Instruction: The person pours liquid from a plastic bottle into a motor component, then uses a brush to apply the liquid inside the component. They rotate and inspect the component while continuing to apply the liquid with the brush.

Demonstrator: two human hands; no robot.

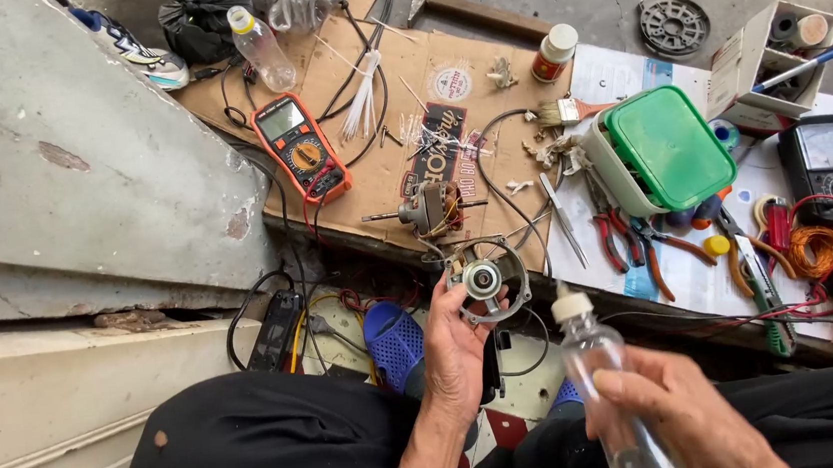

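**Bottle and motor cover in hand**

Nearest, the right hand (688,411) wraps a clear plastic bottle (606,388), probably light and squeezable. Left hand (456,346) fingers grip the stiff metal motor cover (486,280) by its rim, above the cardboard (404,94).

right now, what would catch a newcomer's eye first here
The left hand holding up a round metal motor part at centre, with the right hand gripping a clear plastic bottle beside it. Next, the orange multimeter on the cardboard, upper left, and the green-lidded box to the right.
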